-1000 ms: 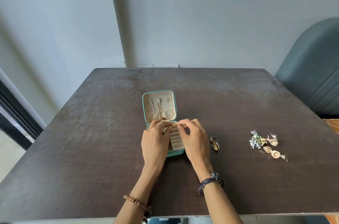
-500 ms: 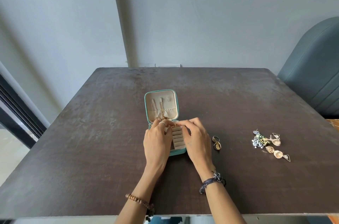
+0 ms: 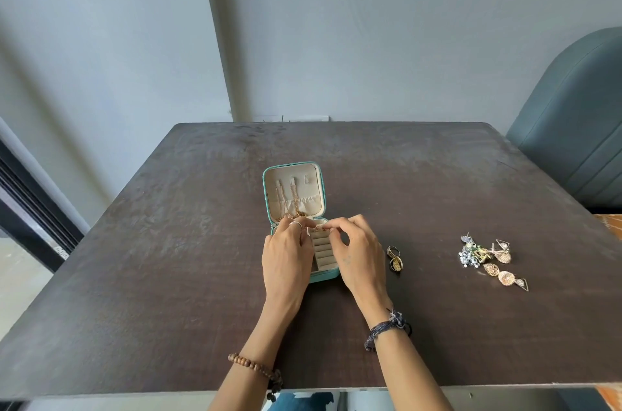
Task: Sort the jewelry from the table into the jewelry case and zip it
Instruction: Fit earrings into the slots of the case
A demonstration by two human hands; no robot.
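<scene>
A small teal jewelry case (image 3: 267, 195) lies open in the middle of the dark table, lid flat at the back, with thin gold chains (image 3: 292, 203) hanging in the lid. My left hand (image 3: 286, 255) and my right hand (image 3: 358, 254) are over the case's base. Both pinch a small gold piece (image 3: 319, 227) between their fingertips above the ring rolls. Two rings (image 3: 394, 259) lie just right of my right hand. A pile of earrings (image 3: 489, 257) lies further right. Most of the base is hidden by my hands.
The dark table (image 3: 168, 259) has its near edge below my forearms. A teal upholstered chair (image 3: 572, 127) stands at the table's right side. A grey wall is behind, and a dark window frame (image 3: 30, 205) is at the left.
My hands stay over the case, still pinching the small gold piece. My right fingers have shifted slightly. The view has drifted a little.
</scene>
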